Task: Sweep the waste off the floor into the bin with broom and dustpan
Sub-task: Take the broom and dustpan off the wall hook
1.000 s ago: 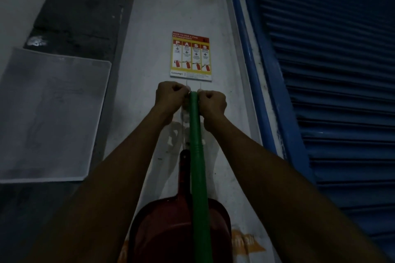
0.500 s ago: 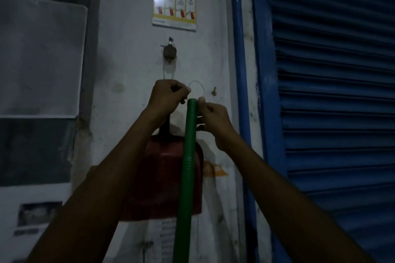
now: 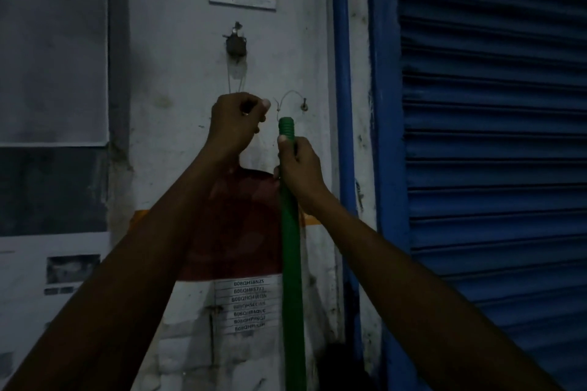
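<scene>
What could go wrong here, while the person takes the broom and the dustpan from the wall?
1. The thin wire loop on the green broom handle seems to sit on the small nail; pulling down could snag or bend it.
2. The left hand grips the red dustpan only by its top, near the strings under the hook, so it might slip.
3. The dim light hides small parts.

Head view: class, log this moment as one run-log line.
left hand: grips dustpan's hanging string | right hand: grips green broom handle | red dustpan: on wall | wire loop: on nail
</scene>
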Demonstrator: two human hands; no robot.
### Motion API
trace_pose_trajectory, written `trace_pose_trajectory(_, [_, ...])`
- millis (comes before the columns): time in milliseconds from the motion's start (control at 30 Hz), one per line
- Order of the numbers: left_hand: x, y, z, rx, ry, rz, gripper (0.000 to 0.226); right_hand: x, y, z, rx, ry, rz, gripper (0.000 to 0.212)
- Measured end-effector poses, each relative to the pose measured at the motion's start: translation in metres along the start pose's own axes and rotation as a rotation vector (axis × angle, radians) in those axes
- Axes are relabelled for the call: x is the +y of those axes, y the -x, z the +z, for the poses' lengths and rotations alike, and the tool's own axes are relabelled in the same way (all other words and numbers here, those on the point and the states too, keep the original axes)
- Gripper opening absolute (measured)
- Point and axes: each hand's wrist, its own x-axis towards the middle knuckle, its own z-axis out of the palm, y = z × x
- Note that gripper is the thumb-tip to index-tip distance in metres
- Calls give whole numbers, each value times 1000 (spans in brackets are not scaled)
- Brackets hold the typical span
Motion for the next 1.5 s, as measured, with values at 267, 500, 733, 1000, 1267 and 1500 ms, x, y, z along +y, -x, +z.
trace_pose_trajectory(267, [-32, -52, -4, 149, 62, -32, 27, -28, -80, 30, 173, 177, 24, 43])
trace_pose_trajectory(500, [-57, -115, -18, 210, 28, -90, 31, -63, -151, 51, 165, 174, 89, 41])
trace_pose_trajectory(733, [-67, -160, -25, 84, -91, -129, 18, -75, -199, 72, 113, 110, 249, 46])
trace_pose_trajectory(1000, [-69, -178, -32, 79, -25, -12, 12, -81, -203, 78, -43, 11, 313, 13])
trace_pose_trajectory(1267, [-57, -186, -41, 93, -186, 14, 22, -96, -219, 70, 249, 41, 174, 53])
trace_pose_trajectory(1500, [-49, -172, -35, 291, -315, 160, 24, -96, -211, 63, 268, -55, 82, 37])
